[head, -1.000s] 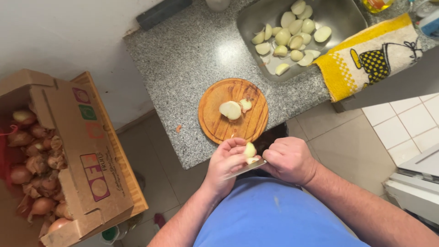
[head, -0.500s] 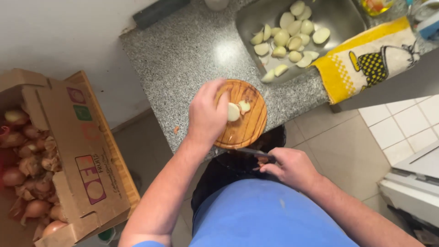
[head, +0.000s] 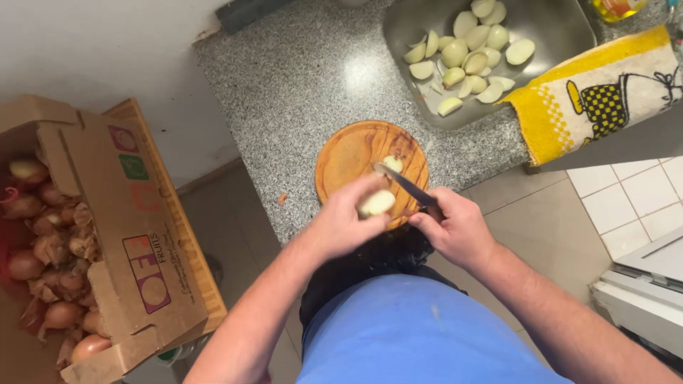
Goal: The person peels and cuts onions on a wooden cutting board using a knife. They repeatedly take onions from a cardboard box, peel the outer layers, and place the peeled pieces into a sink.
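Note:
My left hand (head: 347,220) grips a pale peeled onion half (head: 376,203) above the near edge of a round wooden cutting board (head: 350,153). My right hand (head: 455,226) holds a knife (head: 403,184) by its dark handle, the blade pointing up-left over the board and close to the onion half. A small onion piece (head: 392,163) lies on the board just beyond the blade tip. The board sits on a grey speckled granite counter (head: 299,92).
A steel sink (head: 562,28) at the back right holds several peeled onion pieces (head: 466,53). A yellow patterned towel (head: 597,92) hangs over the counter edge. A cardboard box (head: 121,235) of unpeeled onions (head: 50,249) stands at the left. A black bag is below the counter.
My left hand has come back from the board's far side with an onion half in it. My right hand has lifted the knife up over the board.

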